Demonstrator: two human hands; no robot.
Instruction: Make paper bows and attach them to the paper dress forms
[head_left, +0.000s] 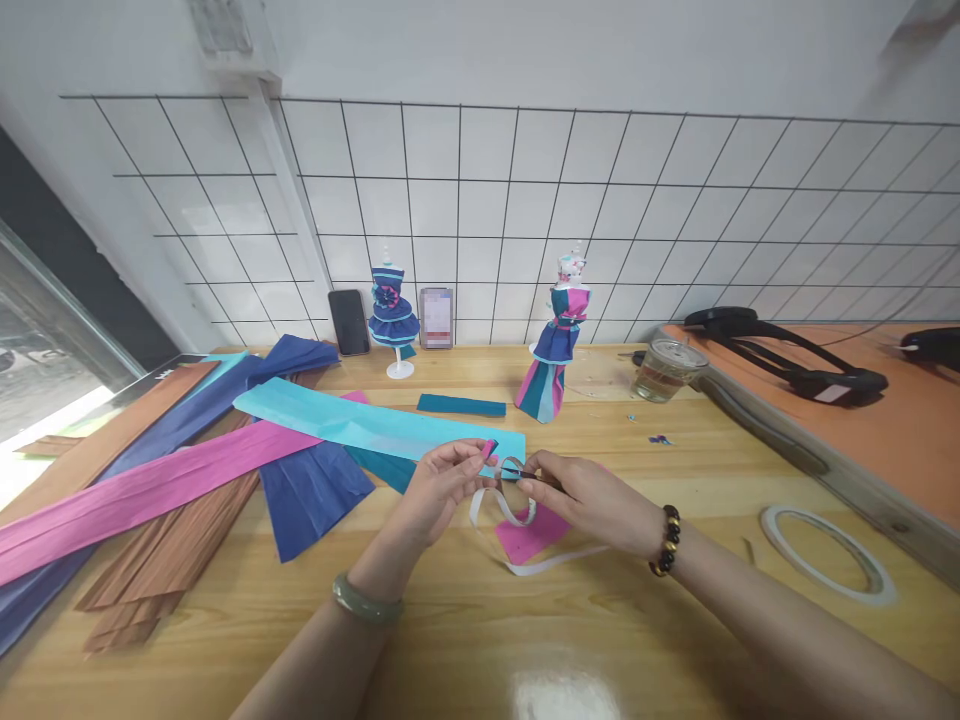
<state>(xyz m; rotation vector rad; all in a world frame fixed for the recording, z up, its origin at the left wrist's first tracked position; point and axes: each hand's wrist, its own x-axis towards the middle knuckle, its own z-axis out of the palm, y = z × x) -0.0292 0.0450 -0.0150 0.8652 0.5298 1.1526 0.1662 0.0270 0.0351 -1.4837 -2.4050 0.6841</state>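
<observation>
Left fingers [463, 468] pinch a pink scrap [489, 449], right fingers [546, 482] a dark tool [513, 472]; the strip [528, 570] below them, being curled, may snag.

White tiles [487, 210] with dark joints line the wall [525, 50] behind the wooden desk [450, 640]; an orange surface [900, 450] adjoins its right edge, a bright opening [34, 330], probably a window, its left.
</observation>
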